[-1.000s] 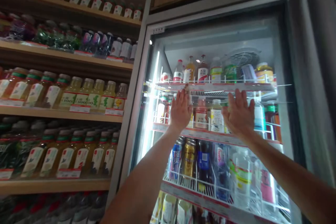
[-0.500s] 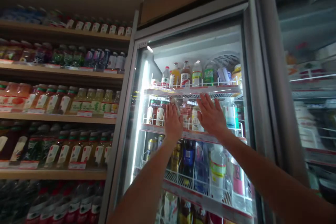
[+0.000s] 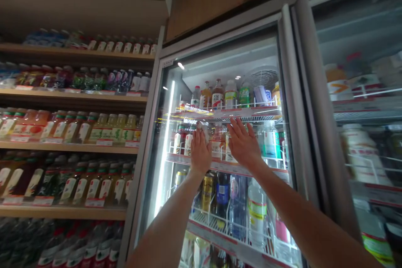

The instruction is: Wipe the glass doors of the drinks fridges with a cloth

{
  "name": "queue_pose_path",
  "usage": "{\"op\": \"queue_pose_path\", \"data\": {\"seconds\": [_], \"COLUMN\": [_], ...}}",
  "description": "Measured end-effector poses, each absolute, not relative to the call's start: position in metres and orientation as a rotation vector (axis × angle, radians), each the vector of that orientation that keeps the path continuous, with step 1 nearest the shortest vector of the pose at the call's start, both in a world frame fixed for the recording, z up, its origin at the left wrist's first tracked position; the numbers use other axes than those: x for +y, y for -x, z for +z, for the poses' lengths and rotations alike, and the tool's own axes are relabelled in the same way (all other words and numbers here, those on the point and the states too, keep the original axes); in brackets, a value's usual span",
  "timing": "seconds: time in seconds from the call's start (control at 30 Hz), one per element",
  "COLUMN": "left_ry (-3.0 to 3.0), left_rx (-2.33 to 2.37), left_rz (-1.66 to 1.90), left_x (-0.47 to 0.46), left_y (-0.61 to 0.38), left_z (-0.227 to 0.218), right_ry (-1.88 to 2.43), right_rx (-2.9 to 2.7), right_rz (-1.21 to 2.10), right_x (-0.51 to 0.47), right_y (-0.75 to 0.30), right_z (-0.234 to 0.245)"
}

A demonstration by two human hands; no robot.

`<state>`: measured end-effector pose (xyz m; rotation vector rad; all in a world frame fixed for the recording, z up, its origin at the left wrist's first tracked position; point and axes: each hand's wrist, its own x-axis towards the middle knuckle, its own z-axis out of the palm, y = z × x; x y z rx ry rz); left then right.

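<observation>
The left hand (image 3: 201,150) is raised flat, its fingers straight and close together; the right hand (image 3: 244,144) is raised just beside it, flat too, its fingers a little spread. The 2 palms face the glass door (image 3: 220,60) of the fridge, straight ahead; I cannot tell whether either touches the glass. A pale patch (image 3: 201,127) at the left fingertips is too blurred to name.

Behind the glass, the top rack (image 3: 226,112) bears a row of bottles just above the fingertips. Lower down stand a gold can (image 3: 207,192) and, below the right wrist, a clear bottle (image 3: 257,217) with a green and yellow label. A light strip (image 3: 167,150) glows at the left side. Further left, 4 wooden shelves (image 3: 69,146) hold rows of bottles.
</observation>
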<state>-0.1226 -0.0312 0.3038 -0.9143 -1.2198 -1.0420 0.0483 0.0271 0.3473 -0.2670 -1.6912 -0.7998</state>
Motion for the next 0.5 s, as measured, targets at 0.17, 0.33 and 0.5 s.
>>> {"op": "queue_pose_path", "data": {"seconds": [0.17,0.33,0.5], "left_ry": [0.957,0.939,0.973], "left_rx": [-1.164,-1.116,-1.126], "left_rz": [-1.038,-1.018,-0.985], "left_x": [-0.029,-0.027,-0.033], "left_y": [0.129,0.131,0.134], "left_z": [0.307,0.304,0.315], "right_ry": [0.275,0.297,0.318], "right_rx": [-1.657,-1.644,-1.652], "right_rz": [-0.797,-0.829,-0.853], "right_x": [0.027,0.027,0.026], "right_y": [-0.047,-0.045,-0.045], "right_z": [0.346,0.345,0.345]}}
